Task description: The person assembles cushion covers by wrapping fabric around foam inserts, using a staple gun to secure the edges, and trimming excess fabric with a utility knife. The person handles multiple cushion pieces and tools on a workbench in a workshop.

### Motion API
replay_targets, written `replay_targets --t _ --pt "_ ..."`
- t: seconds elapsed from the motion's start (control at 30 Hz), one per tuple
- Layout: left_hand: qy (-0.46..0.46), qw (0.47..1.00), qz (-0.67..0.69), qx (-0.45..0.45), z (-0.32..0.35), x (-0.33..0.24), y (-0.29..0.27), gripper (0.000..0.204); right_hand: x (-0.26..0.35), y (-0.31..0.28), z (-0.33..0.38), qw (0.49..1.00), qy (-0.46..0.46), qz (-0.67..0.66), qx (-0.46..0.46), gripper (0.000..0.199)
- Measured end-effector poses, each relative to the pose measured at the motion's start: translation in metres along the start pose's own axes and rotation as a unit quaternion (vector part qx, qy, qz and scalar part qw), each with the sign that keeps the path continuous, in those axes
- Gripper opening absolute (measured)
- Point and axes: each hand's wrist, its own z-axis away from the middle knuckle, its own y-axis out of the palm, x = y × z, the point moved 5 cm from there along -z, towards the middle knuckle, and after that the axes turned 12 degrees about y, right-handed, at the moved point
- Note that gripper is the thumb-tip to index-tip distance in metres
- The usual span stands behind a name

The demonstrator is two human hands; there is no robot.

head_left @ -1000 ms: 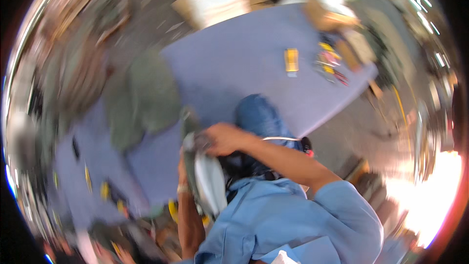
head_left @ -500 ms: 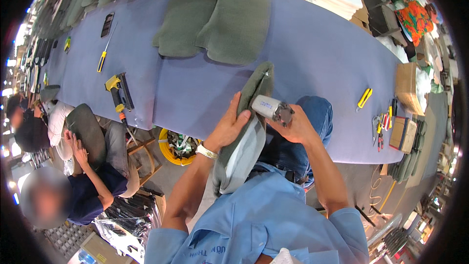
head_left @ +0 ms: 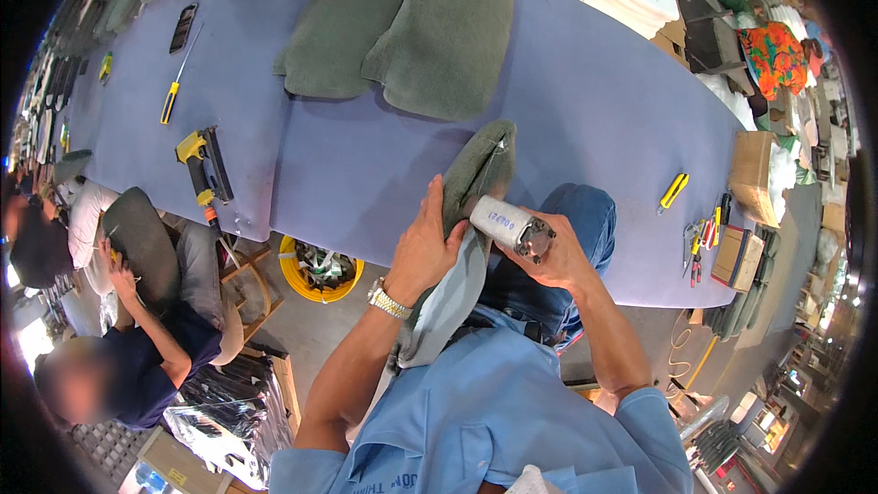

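A dark green upholstered seat pad [head_left: 471, 165] stands tilted on edge at my lap, its light grey underside facing right. My left hand [head_left: 425, 247], with a metal watch at the wrist, grips the pad's left side, the thumb over its edge. In my right hand [head_left: 562, 252] is a pneumatic staple gun [head_left: 498, 222] with a silver cylindrical head, its front end against the pad's underside. The gun's nose and some right-hand fingers are hidden. Beyond lie two flat dark green pads [head_left: 448, 37] on the blue-grey table [head_left: 585, 110].
At left on the table are a yellow-black staple gun [head_left: 205, 165], a screwdriver [head_left: 170, 102] and a phone [head_left: 184, 27]. Right lie a yellow cutter [head_left: 673, 192] and pliers [head_left: 697, 252] near cardboard boxes [head_left: 752, 174]. A yellow bucket [head_left: 320, 293] stands below. A co-worker [head_left: 155, 329] sits at left.
My view has shifted slightly, so the table's things sit a little further left. The staple gun has moved slightly down along the pad; both hands keep their grip.
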Motion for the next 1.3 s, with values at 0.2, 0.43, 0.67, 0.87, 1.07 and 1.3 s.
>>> replay_targets --t 0.2,0.43,0.67,0.87,1.07,1.3 --pt "-0.011 1.000 0.004 0.024 0.001 -0.002 0.001 0.081 -0.005 -0.003 0.000 0.999 0.034 -0.006 0.037 0.051" --pt "-0.033 0.999 -0.023 -0.008 0.003 -0.007 0.006 0.080 -0.011 0.002 -0.002 0.997 0.063 0.014 0.033 0.058" --pt "-0.010 0.999 -0.042 -0.030 0.005 -0.003 0.006 0.083 -0.004 0.003 0.007 0.999 -0.001 0.009 0.030 0.058" --pt "-0.041 0.999 -0.027 -0.010 0.006 -0.009 0.006 0.080 0.002 0.003 0.011 0.998 0.031 0.004 0.050 0.059" --pt "-0.040 0.998 -0.041 -0.034 0.002 -0.012 0.011 0.082 -0.016 0.007 0.009 0.996 0.080 -0.020 0.045 0.059" --pt "-0.007 0.997 -0.060 -0.041 0.007 -0.015 0.011 0.084 -0.004 0.006 0.025 0.998 0.033 -0.015 0.042 0.055"
